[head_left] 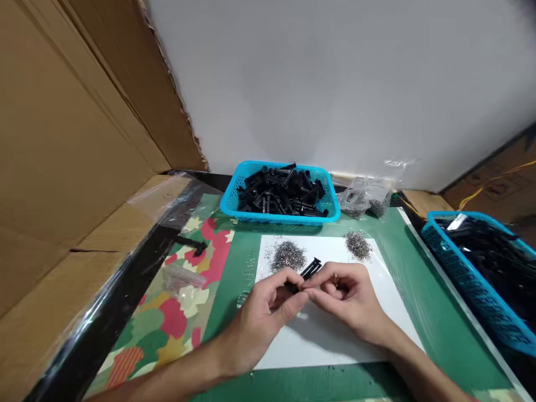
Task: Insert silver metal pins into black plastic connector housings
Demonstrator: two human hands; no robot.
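Nearest us, the left hand (268, 318) is curled nearly closed, thumb and fingers holding slim black parts (310, 269) above the white sheet (318, 343). Their narrow ends stick out past the fingers, pointing away from us; we cannot tell whether they are joined. The right hand (354, 296) comes in from the other side, thumb and forefinger drawn to a narrow pinch at the near end of those parts, its other fingers folded in. We cannot tell whether anything tiny sits between its fingertips.

The sheet lies on the green-covered counter (446, 312). To our left we see a patterned covering (146, 318), with a small clear bag (182, 277) on it and, farther off, a single black piece (195, 244). To our right stands a blue basket (477, 298) full of dark parts.

Beyond our hands, on the far part of the sheet, lie a larger pile of tiny metal bits (288, 255) and, to its right, a smaller pile (357, 245). Behind these we see another blue basket (280, 219), heaped with black pieces, with clear plastic bags (363, 198) just beside it. Farthest away rises a pale wall (326, 84).
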